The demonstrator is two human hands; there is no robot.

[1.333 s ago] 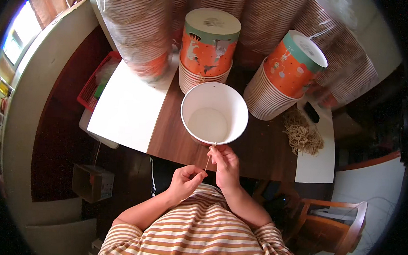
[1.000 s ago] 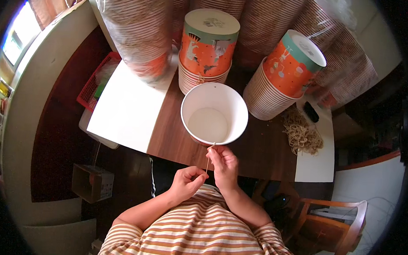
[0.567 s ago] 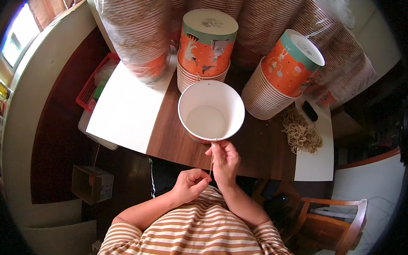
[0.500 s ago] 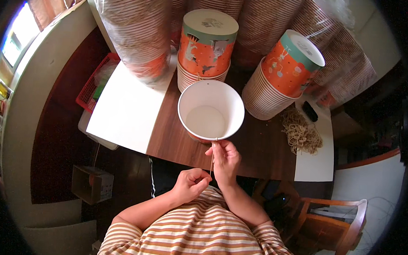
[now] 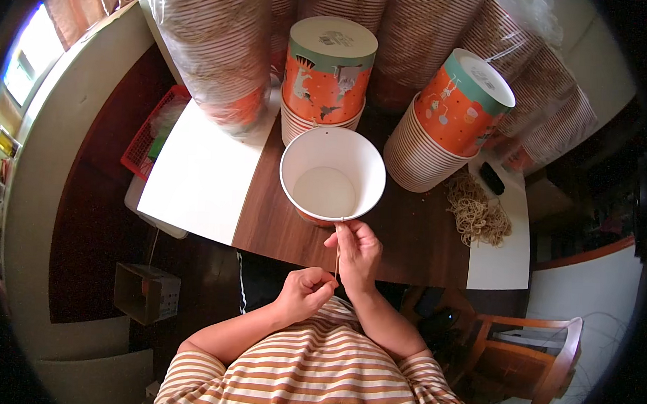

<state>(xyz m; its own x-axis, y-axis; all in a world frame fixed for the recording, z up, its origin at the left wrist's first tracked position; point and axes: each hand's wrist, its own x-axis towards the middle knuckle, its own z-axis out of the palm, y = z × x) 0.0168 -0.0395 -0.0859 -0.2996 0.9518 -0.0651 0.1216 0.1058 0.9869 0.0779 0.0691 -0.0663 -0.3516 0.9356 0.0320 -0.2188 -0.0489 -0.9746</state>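
Two hands [image 5: 332, 273] on thin string [image 5: 337, 256]

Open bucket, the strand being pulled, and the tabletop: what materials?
White bucket: looks like coated paperboard, matte white inside, thin rolled rim. Strand between right hand and left hand: tan, thin, probably twine or fibre cord. Table: dark wood or wood-look laminate, slight sheen.

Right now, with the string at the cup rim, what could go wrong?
1. The right hand pinches a thin string at the near rim of the open white paper cup; a tug might tip the cup, which stands loose on the table.
2. The left hand has a grip on the string's lower end off the table edge; it could slip free.
3. The leaning orange cup stack sits close and might get knocked.
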